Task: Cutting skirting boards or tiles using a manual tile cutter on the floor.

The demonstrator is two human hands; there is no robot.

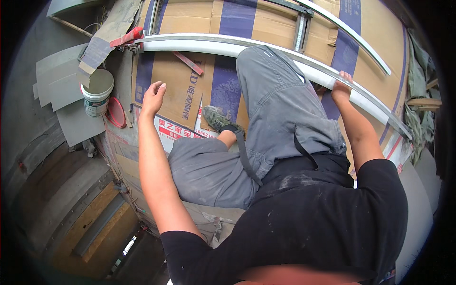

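Observation:
A long metal rail (204,37) lies along the edge of a long white strip (199,46), both running from left to right in front of me. My right hand (341,89) is closed around the rail toward its right part, with fingertips over the top. My left hand (154,98) is raised over the cardboard, fingers loosely bent and holding nothing that I can see. A tool with a red handle (127,37) sits at the rail's left end. Beyond my left hand, a flat red bar (188,63) lies by the strip.
Cardboard sheets (185,90) with purple bands cover the work surface. A second light rail (351,33) and a dark crossbar (300,31) lie farther away. At left stand a bucket (97,92), a red lid (116,113) and grey panels (61,71). Green cloth (420,85) bunches at right.

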